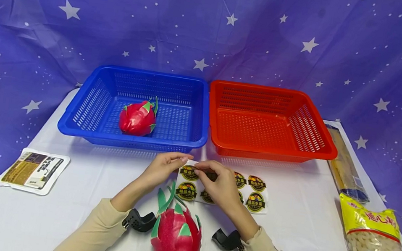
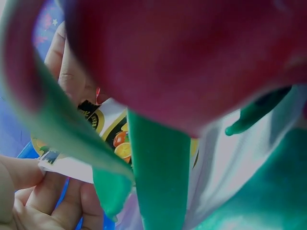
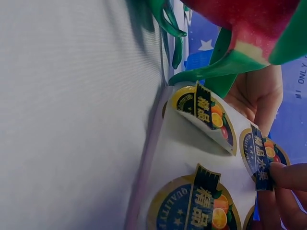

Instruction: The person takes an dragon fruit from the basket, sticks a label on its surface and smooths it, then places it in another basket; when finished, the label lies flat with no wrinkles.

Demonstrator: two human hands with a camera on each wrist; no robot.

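A white sheet of round black-and-gold fruit stickers (image 1: 186, 191) lies on the table between the hands. My left hand (image 1: 162, 168) pinches the sheet's far left corner; the left wrist view shows the thumb (image 2: 21, 171) over that corner. With thumb and fingers, my right hand (image 1: 221, 187) pinches the edge of a sticker (image 3: 256, 155) by the sheet's edge. Another sticker (image 3: 206, 112) is partly lifted, its edge curled. Close in front of the body, between the forearms, lies a red dragon fruit (image 1: 176, 241) with green leaf tips. It hides much of the left wrist view.
A blue basket (image 1: 127, 138) holds another dragon fruit (image 1: 138, 118). The red basket (image 1: 271, 152) stands beside it on the right. A flat white-and-brown packet (image 1: 32, 171) lies at left. At right are a long packet (image 1: 348, 166) and a yellow-topped clear bag (image 1: 375, 250).
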